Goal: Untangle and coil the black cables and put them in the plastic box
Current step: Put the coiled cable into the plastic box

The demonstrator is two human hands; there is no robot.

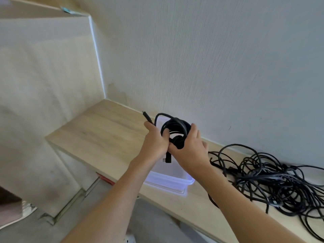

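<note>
Both hands hold one coiled black cable [175, 129] directly above the plastic box [175, 184], which stands on the wooden worktop [105, 134]. The left hand [155, 140] grips the left side of the coil, with the fingers curled through the loops. The right hand [191, 149] is clenched around the lower right part, where the turns are bunched together. One plug [146, 116] sticks out above the box toward the wall, and a second plug end [168, 159] hangs down between the wrists.

The step in hand seems to be placing this coil into the box. To do it well, the loops should be pressed together and lowered flat, with the loose plug tucked inside the coil so it does not spring open or catch on the rim. Release should come only when the coil rests on the bottom.

To the right of the box lies the tangle of black cables [271, 179], not yet sorted.
</note>
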